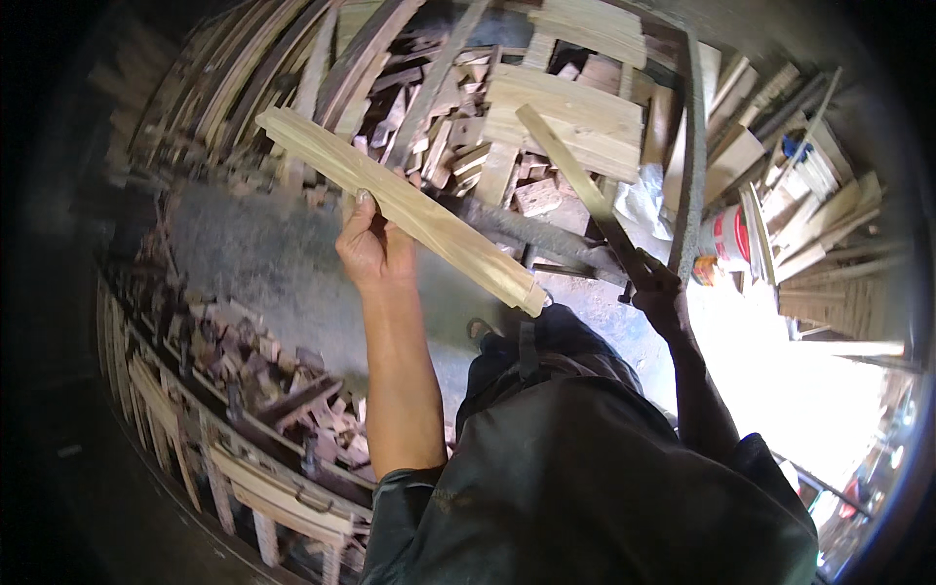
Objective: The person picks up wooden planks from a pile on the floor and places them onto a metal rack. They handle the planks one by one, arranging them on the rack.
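My left hand [374, 246] is closed around the middle of a pale wooden board [429, 222] with narrowed, tongue-like ends. The thumb lies on its near edge, and the other fingers are mostly hidden behind it. The board slants from upper left down toward my waist. In my right hand [659, 291], which is in shadow, a narrower wooden strip [573, 172] is gripped near its lower end. It points up and to the left, its far end in front of wide planks [565, 112]. The two held pieces are apart.
A metal frame [692, 146] surrounds the wide planks and a heap of offcuts. Long boards [244, 68] lean at upper left. More offcuts [253, 366] lie at lower left beside a wooden rail. A white-and-red bucket [726, 239] and a plastic bag [643, 200] are right.
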{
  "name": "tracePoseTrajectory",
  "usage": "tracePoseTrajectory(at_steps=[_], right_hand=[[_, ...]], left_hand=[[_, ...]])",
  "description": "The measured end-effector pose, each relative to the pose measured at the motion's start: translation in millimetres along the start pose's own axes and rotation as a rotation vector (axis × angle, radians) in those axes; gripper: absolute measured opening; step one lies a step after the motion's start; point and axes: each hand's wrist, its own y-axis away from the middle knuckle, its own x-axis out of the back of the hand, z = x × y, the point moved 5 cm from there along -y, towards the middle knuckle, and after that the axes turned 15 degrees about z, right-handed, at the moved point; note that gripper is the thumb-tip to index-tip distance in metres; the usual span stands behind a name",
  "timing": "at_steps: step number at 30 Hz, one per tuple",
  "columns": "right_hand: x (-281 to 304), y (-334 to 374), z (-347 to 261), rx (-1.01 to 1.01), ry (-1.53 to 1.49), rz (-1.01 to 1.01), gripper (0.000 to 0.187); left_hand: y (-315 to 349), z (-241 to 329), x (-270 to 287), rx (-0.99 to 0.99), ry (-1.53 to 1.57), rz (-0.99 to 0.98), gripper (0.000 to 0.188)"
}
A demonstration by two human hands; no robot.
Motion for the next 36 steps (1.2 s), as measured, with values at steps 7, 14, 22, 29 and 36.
tracePoseTrajectory(at_steps=[7,14,22,29,36], right_hand=[[-1,-57,-31,0.446,0.547,0.085,0.065],[-40,-160,55,0.491,0.441,0.170,0.073],[-62,-189,98,0.428,0.536,0.031,0.074],[-57,-198,124,0.364,0.436,0.205,0.058],[-46,-199,118,0.212,0.448,0.501,0.054]], left_hand=[[-65,-54,-55,-0.052,-0.421,-0.007,0.035],[-89,-116,-118,-0.045,-0.576,0.053,0.026],[-92,-165,-155,0.029,-0.629,0.103,0.019],[-101,-215,-167,0.194,-0.570,-0.012,0.019],[-92,-251,-191,0.294,-0.562,-0.102,0.026]])
